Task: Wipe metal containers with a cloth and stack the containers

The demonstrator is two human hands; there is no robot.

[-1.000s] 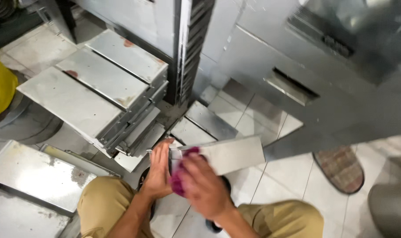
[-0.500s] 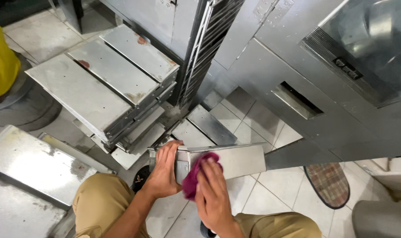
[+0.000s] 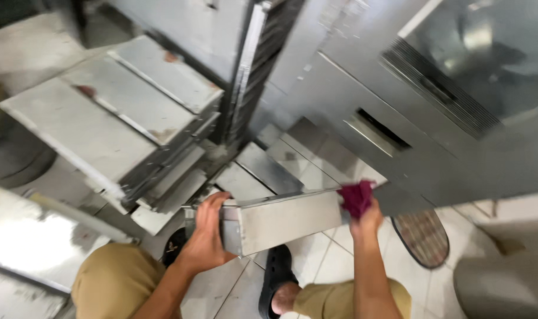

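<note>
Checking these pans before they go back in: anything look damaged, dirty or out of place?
Yes: the flat steel trays stacked on the left carry reddish-brown patches at edges and corners, like rust or residue. The long steel pan between the left hand and the right hand, under the magenta cloth, looks undamaged.

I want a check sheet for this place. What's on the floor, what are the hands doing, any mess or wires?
Surface: white tiled floor.
Job's things: long metal pan held off the floor; magenta cloth at its right end.
Clutter: stack of metal pans at left; more pans lie on the floor.
Grippers: left hand grips the pan's left end; right hand holds the cloth against the pan.
Cables: nothing seen.
Surroundings: steel cabinet with a slot handle; oval mat; black shoe.
</note>
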